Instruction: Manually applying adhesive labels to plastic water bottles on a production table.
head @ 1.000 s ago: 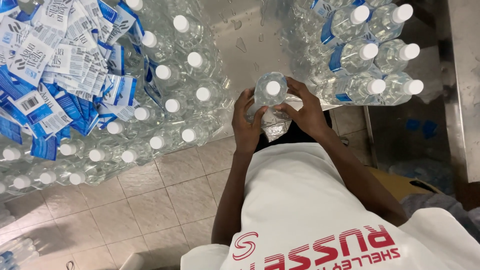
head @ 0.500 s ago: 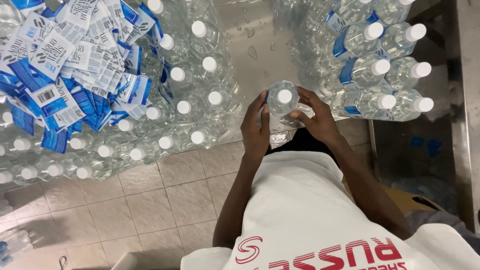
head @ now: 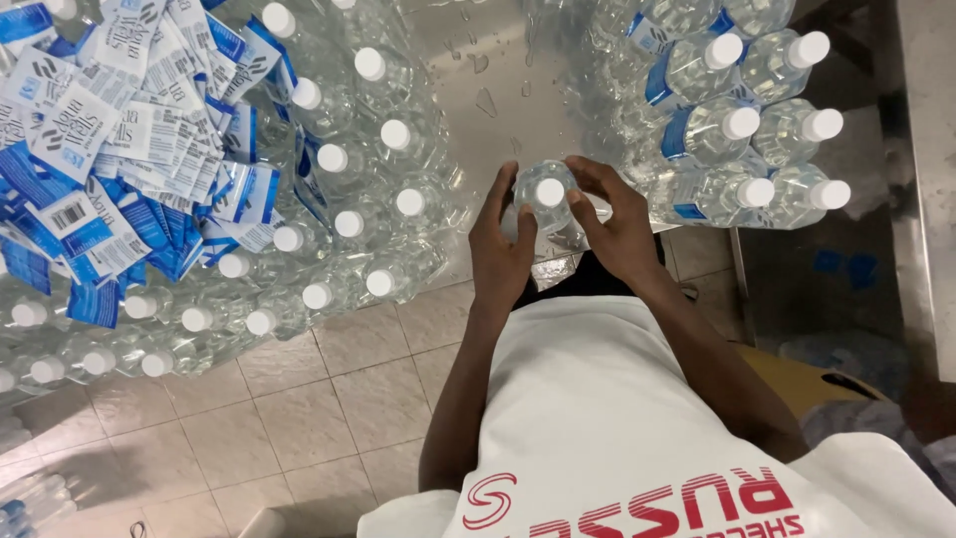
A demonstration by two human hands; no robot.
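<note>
While capped bottles point(head: 349, 224) crowd, hands grip bottle point(head: 545, 194).

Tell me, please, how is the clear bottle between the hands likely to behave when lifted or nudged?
The bottle looks full, so probably heavy for its size. Droplets on the steel table suggest a slippery wall. Upright and narrow between the left hand and right hand, it may tip.

one bottle point(head: 546, 196) stands on the table point(head: 498, 70) at its near edge, between the left hand point(head: 501, 249) and right hand point(head: 614, 221). a crowd of bottles point(head: 344, 219) sits to its left with a heap of labels point(head: 119, 149) on top farther left. another cluster of bottles point(head: 732, 130) stands to the right.
</note>
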